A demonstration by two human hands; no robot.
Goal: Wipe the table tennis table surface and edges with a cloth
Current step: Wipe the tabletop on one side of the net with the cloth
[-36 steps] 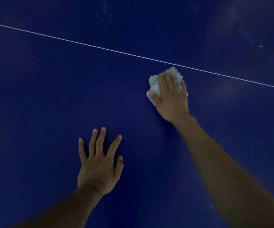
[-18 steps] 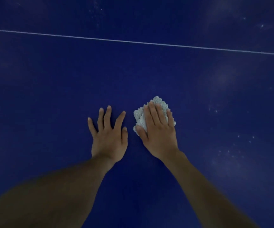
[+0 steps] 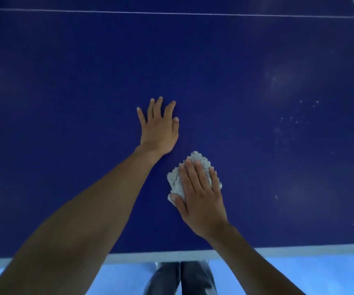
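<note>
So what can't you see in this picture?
Head view:
- Cloth: mostly under the right hand; its underside is hidden.
- Table: far end cut off by the top edge, left side by the left edge.
- Legs: feet cut off by the bottom edge.
- Specks: too small to tell dust from marks.
- Left hand: palm faces down, hidden.

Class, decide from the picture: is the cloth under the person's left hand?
No, the cloth lies under the right hand, while the left hand rests flat on the bare blue table.
</note>
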